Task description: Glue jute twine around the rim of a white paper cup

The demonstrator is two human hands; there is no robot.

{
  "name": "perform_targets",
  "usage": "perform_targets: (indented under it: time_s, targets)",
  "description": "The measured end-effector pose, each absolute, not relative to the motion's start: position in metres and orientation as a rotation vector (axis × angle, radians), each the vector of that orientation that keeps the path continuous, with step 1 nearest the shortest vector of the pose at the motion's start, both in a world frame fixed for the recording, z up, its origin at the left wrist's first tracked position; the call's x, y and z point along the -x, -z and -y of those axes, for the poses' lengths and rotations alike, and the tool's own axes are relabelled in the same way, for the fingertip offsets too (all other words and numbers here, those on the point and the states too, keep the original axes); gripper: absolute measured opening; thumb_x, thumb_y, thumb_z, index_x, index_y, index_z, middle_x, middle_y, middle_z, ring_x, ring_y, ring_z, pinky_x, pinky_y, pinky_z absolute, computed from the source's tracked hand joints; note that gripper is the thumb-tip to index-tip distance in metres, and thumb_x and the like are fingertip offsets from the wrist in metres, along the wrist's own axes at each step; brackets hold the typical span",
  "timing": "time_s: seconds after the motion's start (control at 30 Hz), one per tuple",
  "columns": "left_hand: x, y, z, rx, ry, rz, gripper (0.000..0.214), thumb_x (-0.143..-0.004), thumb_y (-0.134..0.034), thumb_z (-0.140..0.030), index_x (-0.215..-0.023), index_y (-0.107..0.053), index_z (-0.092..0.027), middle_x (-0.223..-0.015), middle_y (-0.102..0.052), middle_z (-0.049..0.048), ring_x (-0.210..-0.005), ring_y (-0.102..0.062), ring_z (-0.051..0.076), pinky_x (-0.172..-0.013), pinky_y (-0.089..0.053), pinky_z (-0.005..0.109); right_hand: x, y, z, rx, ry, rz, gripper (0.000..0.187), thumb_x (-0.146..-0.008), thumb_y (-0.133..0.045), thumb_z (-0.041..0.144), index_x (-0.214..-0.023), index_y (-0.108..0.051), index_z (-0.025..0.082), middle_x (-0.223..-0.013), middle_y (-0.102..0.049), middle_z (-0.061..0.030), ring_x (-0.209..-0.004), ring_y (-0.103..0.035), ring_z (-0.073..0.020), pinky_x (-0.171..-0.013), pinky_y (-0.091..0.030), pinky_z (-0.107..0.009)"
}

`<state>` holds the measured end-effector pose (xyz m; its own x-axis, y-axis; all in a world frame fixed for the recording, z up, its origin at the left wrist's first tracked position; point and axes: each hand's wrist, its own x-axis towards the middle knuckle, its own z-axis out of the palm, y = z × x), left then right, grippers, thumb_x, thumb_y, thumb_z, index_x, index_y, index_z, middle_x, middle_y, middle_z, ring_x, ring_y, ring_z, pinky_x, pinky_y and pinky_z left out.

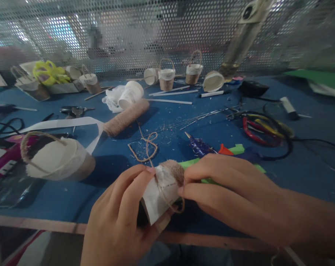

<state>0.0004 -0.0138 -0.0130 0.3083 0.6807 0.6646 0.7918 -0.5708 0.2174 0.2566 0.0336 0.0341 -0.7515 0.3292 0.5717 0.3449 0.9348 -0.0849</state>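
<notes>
My left hand (123,210) is closed around a white paper cup (159,194) that lies tilted on its side near the table's front edge. Brown twine (174,171) is wound over the cup's far end, and a loose loop hangs across its white wall. At that wound end my right hand (225,188) pinches the twine between thumb and forefinger. From the cup a strand (148,147) runs back toward a long roll of twine (127,118). To the left, a finished-looking small basket (70,162) with a twine handle lies tipped over.
Several small twine baskets (166,79) stand by the perforated metal screen (156,33). A magenta glue gun (6,159) lies at left. Pliers with red handles (260,135), thin wires (200,117) and a black cable (289,147) occupy the right. Yellow scissors (49,74) rest in a box.
</notes>
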Motion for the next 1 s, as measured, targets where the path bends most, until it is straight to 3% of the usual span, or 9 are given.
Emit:
perform_targets:
  time_s: [0.1,0.3,0.47,0.73,1.0]
  targets:
    - [-0.0002,0.0137,0.0148,2.420,1.135,1.402,0.050,-0.102,-0.072,-0.047,-0.143,-0.056,-0.023,-0.130,-0.076,0.0119,-0.113,-0.079,0.029,-0.087,-0.069,0.042,-0.2565,-0.0340,-0.0341,0.474,0.016,2.486,0.028,-0.109,-0.067,0.044,-0.115,-0.069,0.016,-0.109,-0.077,-0.0073,-0.097,-0.072,-0.0211,-0.083,-0.058,-0.036]
    - [-0.0004,0.0149,0.0148,2.428,1.135,1.397,0.051,-0.102,-0.072,-0.048,-0.143,-0.056,-0.023,-0.132,-0.075,0.0116,-0.114,-0.078,0.028,-0.089,-0.068,0.040,-0.2560,-0.0319,-0.0330,0.458,0.018,2.470,0.016,-0.106,-0.064,0.027,-0.117,-0.067,0.015,-0.108,-0.075,-0.0075,-0.095,-0.069,-0.0210,-0.081,-0.057,-0.035]
    - [-0.0003,0.0148,0.0165,2.448,1.153,1.429,0.048,-0.103,-0.071,-0.045,-0.143,-0.056,-0.023,-0.134,-0.074,0.0107,-0.118,-0.076,0.027,-0.094,-0.067,0.040,-0.2571,-0.0309,-0.0325,0.441,0.039,2.480,0.024,-0.107,-0.069,0.036,-0.117,-0.063,0.016,-0.109,-0.072,-0.0065,-0.096,-0.066,-0.0205,-0.085,-0.056,-0.035]
    - [-0.0015,0.0119,0.0159,2.442,1.124,1.398,0.047,-0.103,-0.072,-0.044,-0.141,-0.057,-0.021,-0.131,-0.075,0.0105,-0.116,-0.077,0.025,-0.094,-0.066,0.035,-0.2554,-0.0296,-0.0349,0.440,0.044,2.485,0.023,-0.108,-0.069,0.036,-0.117,-0.062,0.016,-0.110,-0.072,-0.0062,-0.098,-0.065,-0.0205,-0.088,-0.055,-0.035]
    - [-0.0007,0.0142,0.0153,2.439,1.141,1.403,0.051,-0.101,-0.074,-0.045,-0.143,-0.057,-0.022,-0.132,-0.075,0.0098,-0.116,-0.077,0.026,-0.094,-0.068,0.038,-0.2553,-0.0293,-0.0333,0.440,0.060,2.480,0.023,-0.108,-0.068,0.037,-0.116,-0.063,0.016,-0.108,-0.070,-0.0054,-0.097,-0.064,-0.0196,-0.087,-0.054,-0.034]
